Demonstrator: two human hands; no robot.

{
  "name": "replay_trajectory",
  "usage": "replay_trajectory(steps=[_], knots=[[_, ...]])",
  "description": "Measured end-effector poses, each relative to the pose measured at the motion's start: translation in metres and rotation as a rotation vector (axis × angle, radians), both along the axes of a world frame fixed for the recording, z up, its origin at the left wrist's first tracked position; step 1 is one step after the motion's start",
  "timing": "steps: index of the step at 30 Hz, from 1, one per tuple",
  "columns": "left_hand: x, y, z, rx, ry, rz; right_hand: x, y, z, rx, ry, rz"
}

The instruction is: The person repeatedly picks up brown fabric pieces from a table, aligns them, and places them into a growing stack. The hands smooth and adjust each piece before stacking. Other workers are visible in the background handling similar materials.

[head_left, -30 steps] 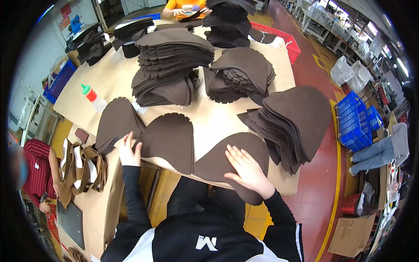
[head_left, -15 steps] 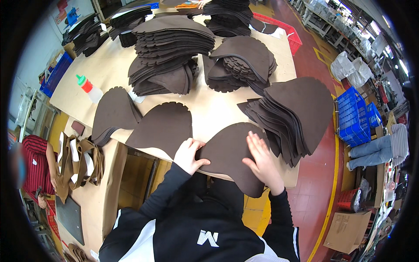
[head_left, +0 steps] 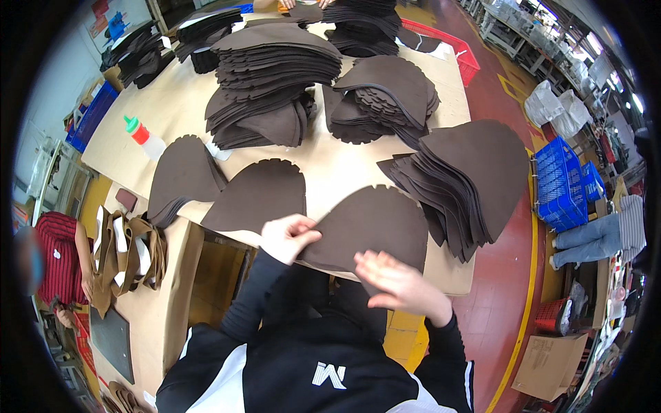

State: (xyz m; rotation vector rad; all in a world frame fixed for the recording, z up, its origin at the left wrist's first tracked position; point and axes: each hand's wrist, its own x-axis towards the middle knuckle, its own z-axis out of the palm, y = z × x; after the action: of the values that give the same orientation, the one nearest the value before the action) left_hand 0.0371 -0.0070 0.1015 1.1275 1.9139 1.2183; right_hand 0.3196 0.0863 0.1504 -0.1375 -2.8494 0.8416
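Note:
In front of me a dark brown cut sheet piece (head_left: 372, 224), rounded and notched along its far edge, lies at the front edge of the table. My left hand (head_left: 286, 237) grips its near left corner between thumb and fingers. Fingers stretched out, my right hand (head_left: 403, 282) is over the piece's near right side; whether the palm touches it I cannot tell. To the left is a similar notched piece (head_left: 261, 196), overlapping another brown piece (head_left: 182, 172). A fanned stack of brown pieces (head_left: 475, 182) stands close on the right.
Tall stacks of brown pieces (head_left: 275, 69) and a lower stack (head_left: 385, 96) fill the table's middle. A green-capped squeeze bottle (head_left: 143, 138) stands at the left. Brown strips (head_left: 131, 251) hang over a side table. Another person's hands (head_left: 303, 3) show at the far edge.
My right hand has moved left and nearer to me across the piece. The piece has shifted, its notched edge now at the far side. My left hand has slid slightly left.

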Motion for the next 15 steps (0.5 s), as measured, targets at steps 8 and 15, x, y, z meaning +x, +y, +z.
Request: replay_trajectory(steps=[8, 15], knots=[[-0.146, -0.028, -0.003, 0.144, 0.567, 0.384, -0.022, 0.081, -0.037, 0.114, 0.029, -0.403], [-0.057, -0.024, -0.005, 0.190, 0.477, 0.004, -0.019, -0.007, -0.048, 0.162, -0.036, -0.183]])
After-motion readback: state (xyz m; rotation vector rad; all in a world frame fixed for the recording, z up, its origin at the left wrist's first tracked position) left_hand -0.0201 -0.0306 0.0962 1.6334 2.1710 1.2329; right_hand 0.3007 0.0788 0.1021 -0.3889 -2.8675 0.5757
